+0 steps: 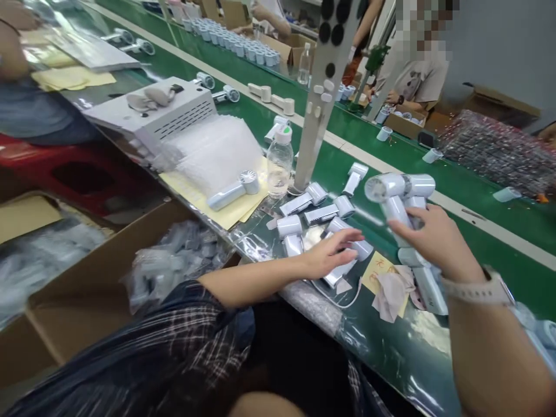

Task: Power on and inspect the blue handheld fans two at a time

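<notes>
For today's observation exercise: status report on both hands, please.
Right hand gripping white handheld fans, raised. Left hand resting on fan pile on the green bench. Water bottle and cloth close by.

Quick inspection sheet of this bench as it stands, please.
Surface: green conveyor belt with a glossy bench edge nearest the camera.
Job's things: white handheld fans; a cluster lies by the left hand, two fans in the right.
Clutter: water bottle, yellow paper sheets, bubble bags, cloth, cardboard box.
Grippers: left hand rests on a fan; right hand grips fans.
Cables: white cord at bench edge.
Surroundings: other people across the belt; white post.
</notes>
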Demonstrator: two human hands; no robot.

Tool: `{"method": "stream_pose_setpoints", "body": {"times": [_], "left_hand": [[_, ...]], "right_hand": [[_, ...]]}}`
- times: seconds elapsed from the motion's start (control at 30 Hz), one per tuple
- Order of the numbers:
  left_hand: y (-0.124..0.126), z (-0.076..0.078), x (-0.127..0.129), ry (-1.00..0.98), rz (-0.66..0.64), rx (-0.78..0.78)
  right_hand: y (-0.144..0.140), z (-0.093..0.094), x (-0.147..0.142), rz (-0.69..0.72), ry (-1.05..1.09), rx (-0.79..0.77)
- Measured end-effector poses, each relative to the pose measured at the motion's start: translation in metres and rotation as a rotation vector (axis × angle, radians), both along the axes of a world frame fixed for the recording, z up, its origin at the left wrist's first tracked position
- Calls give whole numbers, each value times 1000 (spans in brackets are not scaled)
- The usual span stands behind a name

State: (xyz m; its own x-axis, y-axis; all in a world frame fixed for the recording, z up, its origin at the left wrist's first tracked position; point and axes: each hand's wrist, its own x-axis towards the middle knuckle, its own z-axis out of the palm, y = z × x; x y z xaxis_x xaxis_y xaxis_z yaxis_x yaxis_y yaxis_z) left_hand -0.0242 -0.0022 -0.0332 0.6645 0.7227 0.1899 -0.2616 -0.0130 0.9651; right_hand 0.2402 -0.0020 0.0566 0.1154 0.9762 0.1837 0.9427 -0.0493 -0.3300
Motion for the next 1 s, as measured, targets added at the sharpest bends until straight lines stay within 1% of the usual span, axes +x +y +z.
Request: {"method": "stream_pose_setpoints", "body": {"times": [0.03, 0.07, 0.1, 0.13, 0.17, 0.2, 0.27, 0.3, 0.33, 0.37, 0.43, 0.47, 0.53, 0.57, 0.63, 0.67, 0.7, 0.77, 0.8, 0.83, 0.87, 0.9, 1.0], "left_hand": [[-5, 3, 7, -145, -16, -159], [-11, 5, 13, -269, 2, -288], [-17, 7, 18, -336, 33, -359], [-22, 8, 21, -368, 65, -405], [-26, 9, 21, -372, 88, -437], [-29, 8, 19, -353, 79, -473], [-33, 6, 11, -309, -4, -583], [-34, 3, 6, -284, -56, -638], [-33, 1, 2, -266, -99, -682], [-33, -1, -1, -256, -130, -711], [-31, -4, -3, -262, -153, -725], [-30, -4, -3, -272, -155, -719], [-27, -2, -3, -310, -133, -696], [-24, 0, -4, -334, -110, -683], [-19, 5, -8, -382, -65, -655], [-16, 7, -11, -402, -51, -638], [-13, 10, -14, -419, -42, -619], [-9, 15, -20, -442, -27, -579], [-8, 17, -22, -452, -17, -558], [-7, 19, -24, -458, -8, -537], [-7, 20, -25, -459, 0, -519], [-7, 22, -26, -457, 6, -501], [-9, 26, -27, -430, 7, -452]], "right_hand": [[-19, -2, -22, 57, -58, 57], [-40, -5, -44, 127, -105, 116], [-60, -10, -64, 192, -131, 138], [-78, -14, -79, 223, -131, 148], [-94, -18, -90, 235, -103, 138], [-108, -23, -95, 243, -43, 108], [-127, -33, -90, 240, 177, 23], [-133, -39, -82, 203, 292, 1], [-136, -48, -75, 137, 370, 6], [-137, -58, -69, 49, 401, 33], [-133, -80, -65, -126, 337, 116], [-130, -91, -68, -173, 286, 145], [-126, -106, -80, -182, 237, 163], [-126, -109, -88, -172, 232, 176], [-132, -103, -100, -161, 295, 188], [-136, -97, -106, -150, 390, 155], [-141, -90, -110, -127, 527, 84], [-149, -76, -120, -53, 842, -126], [-151, -71, -126, -13, 964, -218], [-152, -68, -132, 17, 1040, -270], [-152, -67, -138, 28, 1075, -281], [-151, -67, -144, 25, 1079, -257], [-148, -73, -161, 21, 1032, -126]]}}
